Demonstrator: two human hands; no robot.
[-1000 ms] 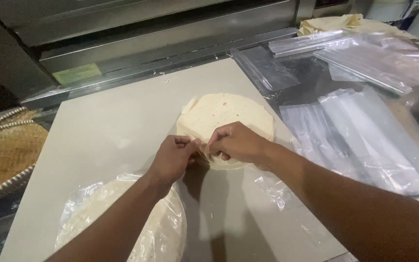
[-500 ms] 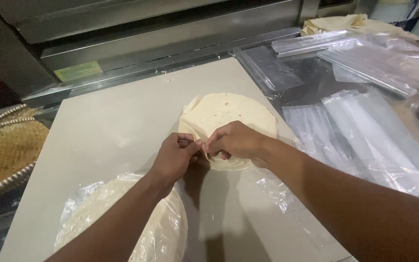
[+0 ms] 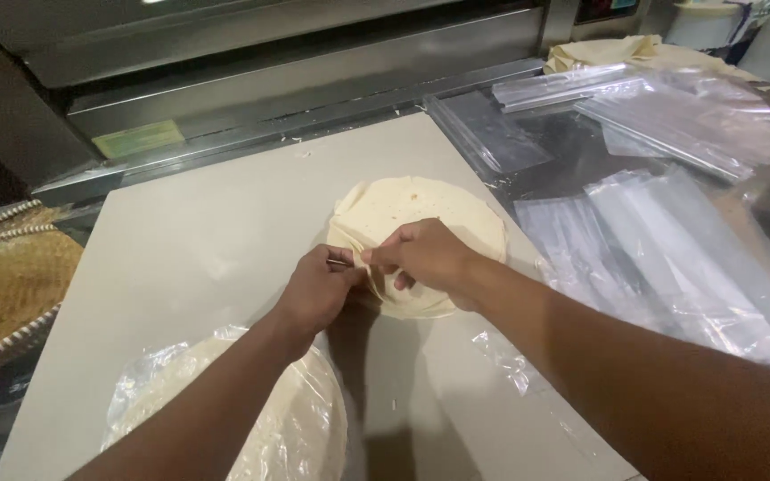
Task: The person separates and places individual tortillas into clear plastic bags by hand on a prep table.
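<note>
The fingertips of the left hand [image 3: 318, 289] and the right hand [image 3: 425, 256] meet at the near left edge of a stack of round flatbreads [image 3: 421, 233], pinched narrow on a thin lifted edge of the top sheet; the exact grip of each finger is hard to make out because the hands crowd together. The left hand comes in from below with its knuckles up, and the right hand lies across the near half of the stack, covering part of it. The flatbreads are pale cream with a few brown spots and sit near the middle of a beige board [image 3: 180, 258], a little toward its right side. At the near edge of the board, under the left forearm, lies a second stack of flatbreads wrapped in a clear plastic bag [image 3: 300, 428]. To the right of the board, loose clear plastic bags [image 3: 670, 240] are spread over a dark counter. Behind the board runs a steel ledge [image 3: 296, 125]. At the far left sits a woven basket [image 3: 2, 285].
</note>
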